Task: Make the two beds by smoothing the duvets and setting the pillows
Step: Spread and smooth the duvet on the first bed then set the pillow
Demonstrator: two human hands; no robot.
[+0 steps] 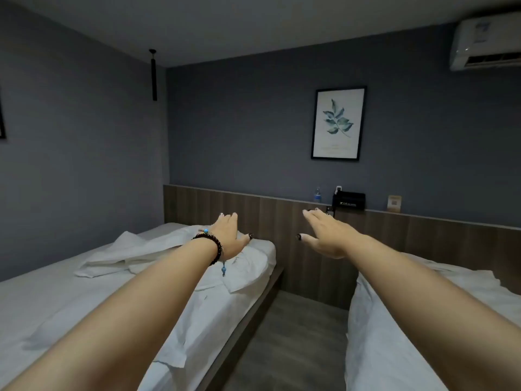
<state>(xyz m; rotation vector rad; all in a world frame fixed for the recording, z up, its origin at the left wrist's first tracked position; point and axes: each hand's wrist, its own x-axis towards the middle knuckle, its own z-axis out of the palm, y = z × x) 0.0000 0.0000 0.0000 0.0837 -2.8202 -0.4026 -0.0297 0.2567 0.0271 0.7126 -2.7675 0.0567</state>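
Observation:
Two beds with white linen stand side by side. On the left bed [42, 294] a rumpled white duvet [132, 249] lies bunched near the head, and a flat pillow [248, 266] sits at the bed's right corner. My left hand [228, 235], with a dark bead bracelet on the wrist, reaches out over that pillow with straight fingers and holds nothing. Whether it touches the pillow I cannot tell. My right hand [324, 235] stretches flat in the air over the gap between the beds and is empty. The right bed [394, 348] shows creased white bedding.
A narrow aisle of grey floor [284, 342] runs between the beds. A wooden headboard panel [282, 215] spans the far wall, its ledge holding a water bottle [317, 195], a black box [349, 201] and a small card [394, 203]. A framed leaf print [338, 122] hangs above it.

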